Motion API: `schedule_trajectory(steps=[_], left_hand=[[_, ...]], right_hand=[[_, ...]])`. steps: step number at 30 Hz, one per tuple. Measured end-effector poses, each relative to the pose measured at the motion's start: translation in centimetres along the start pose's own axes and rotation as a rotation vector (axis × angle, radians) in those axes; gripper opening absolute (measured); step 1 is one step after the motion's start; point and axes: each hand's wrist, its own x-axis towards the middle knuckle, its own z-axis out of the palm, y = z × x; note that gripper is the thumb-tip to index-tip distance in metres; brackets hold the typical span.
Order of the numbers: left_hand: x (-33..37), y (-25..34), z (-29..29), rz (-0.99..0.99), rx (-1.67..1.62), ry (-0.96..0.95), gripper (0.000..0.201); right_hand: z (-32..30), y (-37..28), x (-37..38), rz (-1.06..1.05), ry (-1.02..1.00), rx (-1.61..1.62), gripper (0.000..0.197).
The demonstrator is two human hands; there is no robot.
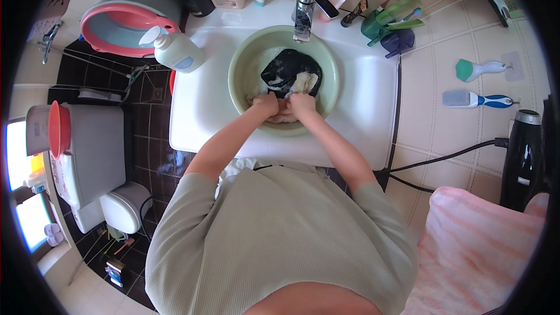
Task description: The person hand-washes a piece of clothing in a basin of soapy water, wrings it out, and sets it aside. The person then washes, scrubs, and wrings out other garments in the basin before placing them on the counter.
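A light green basin [234, 76] sits in the white sink under the faucet. Inside it lies a wet black cloth [286, 65] with suds on it, and a cream-coloured cloth [304, 83] rests over its near right side. My left hand [266, 104] and my right hand [301, 104] are close together at the basin's near side. Both are closed on a pale, pinkish-beige cloth [282, 118], which bunches between and below them. My fingertips are mostly hidden by the hands themselves and the cloth.
The faucet [304, 14] hangs over the basin's far rim. A white pump bottle [178, 52] stands on the sink's left edge, beside a grey-and-pink bucket [131, 17]. Green and dark cups [382, 26] stand at the back right. Brushes [478, 99] hang on the right wall.
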Motion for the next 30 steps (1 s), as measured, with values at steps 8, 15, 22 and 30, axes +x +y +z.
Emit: schedule_trajectory(steps=[8, 15, 22, 30], left_hand=[[1.7, 1.2, 1.6, -0.13, 0.261, 0.225, 0.025], [-1.3, 0.0, -4.9, -0.031, -0.722, 0.267, 0.026], [-1.5, 3.5, -5.5, 0.021, -1.615, 0.319, 0.026], [-0.1, 3.8, -4.0, -0.041, -1.403, 0.437, 0.042]], right_hand=[[3.9, -0.1, 2.0, -0.088, 0.081, -0.235, 0.016], [0.0, 3.7, 1.5, 0.201, 0.302, 1.003, 0.025], [-6.0, -4.3, -0.3, 0.06, 0.679, 0.923, 0.03], [-3.8, -7.3, -0.3, 0.24, 0.815, 1.111, 0.036]])
